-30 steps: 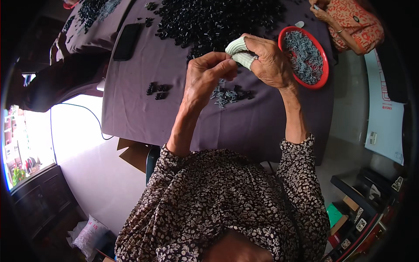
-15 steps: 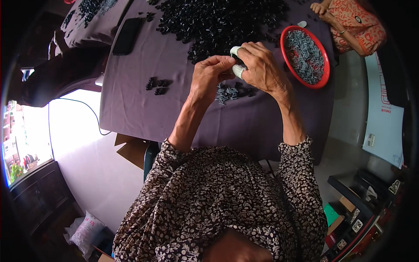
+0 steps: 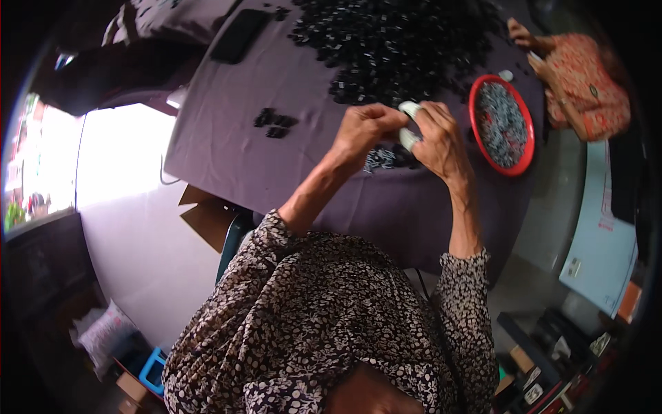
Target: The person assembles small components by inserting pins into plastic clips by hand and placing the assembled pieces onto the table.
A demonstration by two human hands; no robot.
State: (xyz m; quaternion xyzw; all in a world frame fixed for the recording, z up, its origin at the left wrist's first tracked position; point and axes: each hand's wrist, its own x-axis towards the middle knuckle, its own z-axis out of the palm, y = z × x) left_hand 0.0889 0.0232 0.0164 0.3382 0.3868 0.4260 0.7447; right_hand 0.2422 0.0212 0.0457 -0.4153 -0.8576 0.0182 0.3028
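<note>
A: What is nearest the hands?

B: Grey pins (image 3: 378, 160), in a loose little pile on the bench (image 3: 227, 145), just on the wearer's side of the fingertips and partly hidden by the left hand (image 3: 362, 131). Some black pieces (image 3: 405, 160) lie beside them, close under the right hand (image 3: 441, 141).

A: And the hands themselves?

B: Their tips are close together. The left hand's thumb and forefinger are pinched in; the right hand's fingers are curled with a narrow gap, and 2 of its digits wear white covers (image 3: 408, 140).

A: Holding anything?

B: I cannot tell; the fingers hide whatever might be between them.

A: Further out?

B: Left of the left hand, a small cluster (image 3: 276, 122) of black pieces. Straight beyond the hands, a big black heap (image 3: 393, 48). Right of the right hand, a red bowl (image 3: 529, 145) with more grey pins in it, and a white scrap (image 3: 506, 75) just past its far rim.

A: Beyond that?

B: A dark phone (image 3: 240, 36), flat on the bench, well beyond the left hand and to its left. Past the bowl, a co-worker (image 3: 586, 90) in an orange patterned top.
</note>
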